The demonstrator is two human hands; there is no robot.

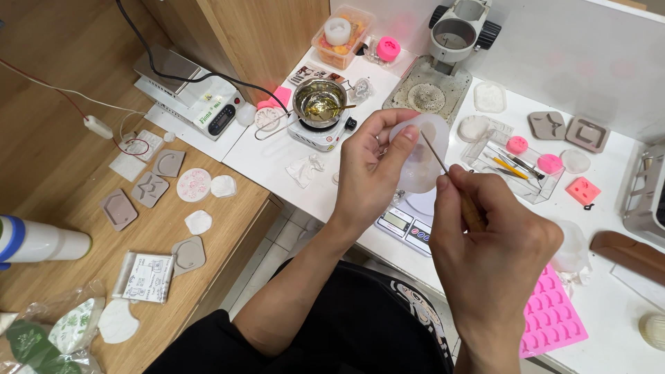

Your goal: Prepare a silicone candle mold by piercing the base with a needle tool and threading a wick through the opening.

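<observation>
Hands meet at the centre of the frame, above the white table [277, 156]. Our left hand [370, 176] is clamped on a round white mold [419, 156], thumb on its upper rim and fingers behind it. Our right hand [492, 242] pinches a thin stick [436, 156], and its tip touches the face of the mold. Just below the mold we see a small scale [405, 225]. At the upper middle stands a metal pot [318, 100] on a little heater. A pink tray [551, 315] lies at the lower right.
</observation>
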